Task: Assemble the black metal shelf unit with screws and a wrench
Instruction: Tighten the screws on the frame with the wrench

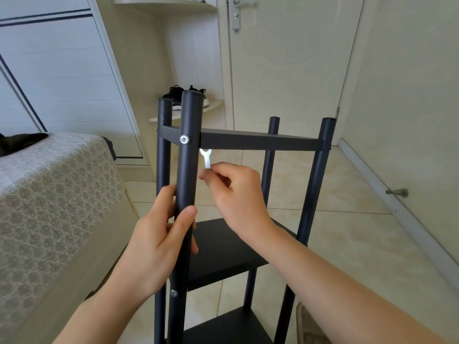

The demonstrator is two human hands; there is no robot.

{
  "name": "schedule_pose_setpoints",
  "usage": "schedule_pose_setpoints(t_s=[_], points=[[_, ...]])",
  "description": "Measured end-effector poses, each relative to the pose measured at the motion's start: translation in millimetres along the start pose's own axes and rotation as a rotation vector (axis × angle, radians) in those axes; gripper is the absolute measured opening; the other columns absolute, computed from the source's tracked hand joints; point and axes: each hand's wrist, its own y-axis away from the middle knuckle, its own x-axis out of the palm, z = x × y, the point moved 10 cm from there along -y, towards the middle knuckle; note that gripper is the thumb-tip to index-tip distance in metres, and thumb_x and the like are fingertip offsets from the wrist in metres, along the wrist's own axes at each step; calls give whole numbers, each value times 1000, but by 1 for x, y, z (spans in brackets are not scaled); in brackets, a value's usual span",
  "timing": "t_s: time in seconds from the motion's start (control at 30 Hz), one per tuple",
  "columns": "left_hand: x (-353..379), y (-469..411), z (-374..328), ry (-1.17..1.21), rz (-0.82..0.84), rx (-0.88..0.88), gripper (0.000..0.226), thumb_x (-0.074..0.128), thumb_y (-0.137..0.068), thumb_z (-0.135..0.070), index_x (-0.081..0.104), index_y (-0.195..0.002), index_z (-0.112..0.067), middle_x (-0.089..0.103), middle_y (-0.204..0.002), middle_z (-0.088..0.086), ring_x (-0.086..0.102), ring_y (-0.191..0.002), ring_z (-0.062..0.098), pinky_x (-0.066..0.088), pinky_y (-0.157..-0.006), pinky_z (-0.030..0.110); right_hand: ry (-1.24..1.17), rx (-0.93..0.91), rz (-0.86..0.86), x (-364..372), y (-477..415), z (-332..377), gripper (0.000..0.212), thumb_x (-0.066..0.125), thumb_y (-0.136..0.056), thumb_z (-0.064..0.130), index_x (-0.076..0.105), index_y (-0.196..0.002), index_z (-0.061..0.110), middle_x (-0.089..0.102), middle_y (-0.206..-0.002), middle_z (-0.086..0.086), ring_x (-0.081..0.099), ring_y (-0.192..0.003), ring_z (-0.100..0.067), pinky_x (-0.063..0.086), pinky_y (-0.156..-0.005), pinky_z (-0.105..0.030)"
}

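Observation:
The black metal shelf unit (260, 141) stands upright on the tiled floor in front of me, with several round posts and dark shelf panels lower down. My left hand (159, 234) grips the nearest post (188, 120) below a silver screw (184, 139) set at the top shelf's corner. My right hand (236, 194) pinches a small silver wrench (206, 157) by its handle; its open jaw points up just under the top shelf's front edge, right of the post. A second screw (173, 293) shows lower on the same post.
A bed with a patterned cover (49, 194) lies close on the left. A white door (285, 70) and wall (409, 120) stand behind and to the right, with a doorstop (397, 192) low on the wall. Black shoes (183, 95) rest on a corner shelf behind the unit.

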Motion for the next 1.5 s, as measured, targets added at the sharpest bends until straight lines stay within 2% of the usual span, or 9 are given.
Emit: schedule_pose_setpoints(t_s=[0.2,0.4,0.53,0.9,1.03,1.13,1.23,1.4,1.5], points=[[2,1,1,5,12,11,22,46,-92,-52,48,-112,-42,64,-79,1,72,-65,26,56,-59,32,-50,111,18,-19,1,-3,20,62,-94,13,77,-83,5,51,-51,8,49,-51,-4,39,-54,-12],[2,1,0,7,26,24,17,46,-93,-50,48,-109,-45,64,-83,2,72,-65,26,56,-59,28,-58,110,83,-27,1,9,19,62,-93,13,78,-83,6,51,-51,2,46,-48,-3,36,-53,-12],[5,1,-1,13,38,24,17,46,-93,-50,48,-109,-44,64,-81,0,71,-65,25,55,-62,33,-60,101,129,-25,1,16,21,63,-93,11,76,-79,2,44,-45,10,44,-45,-5,34,-52,-10],[5,1,-1,11,45,10,21,45,-90,-56,47,-108,-45,64,-83,0,71,-65,25,57,-65,40,57,30,44,-29,0,26,28,63,-94,14,71,-69,4,44,-46,12,51,-51,-4,37,-56,-10],[5,0,-2,10,44,6,28,44,-89,-57,47,-112,-42,64,-83,0,71,-65,25,57,-65,40,60,24,19,-25,0,26,29,63,-95,18,72,-69,8,62,-56,3,61,-59,-8,48,-65,-17],[3,0,-1,-4,40,-5,34,43,-87,-59,47,-113,-38,65,-84,0,71,-65,23,58,-67,42,57,23,-3,-20,-1,24,28,63,-95,20,76,-73,10,64,-58,8,64,-64,-2,47,-71,-8],[0,-1,0,-9,33,-4,30,43,-88,-56,47,-111,-38,65,-82,0,71,-64,24,58,-65,38,60,-16,-52,-14,-1,24,26,63,-95,21,75,-74,12,59,-56,15,64,-64,-3,47,-71,-7],[-4,-3,2,-13,21,8,19,43,-88,-55,47,-105,-47,64,-82,-1,72,-63,24,58,-62,30,-25,-93,-134,-3,-3,17,23,64,-95,16,74,-78,6,62,-60,4,61,-55,-8,53,-64,-24],[-4,-4,2,-28,21,17,17,42,-88,-56,46,-104,-48,64,-83,-1,72,-63,24,57,-58,30,-70,-146,-205,0,-6,15,20,64,-94,12,72,-77,5,63,-61,0,59,-54,-10,52,-60,-24]])
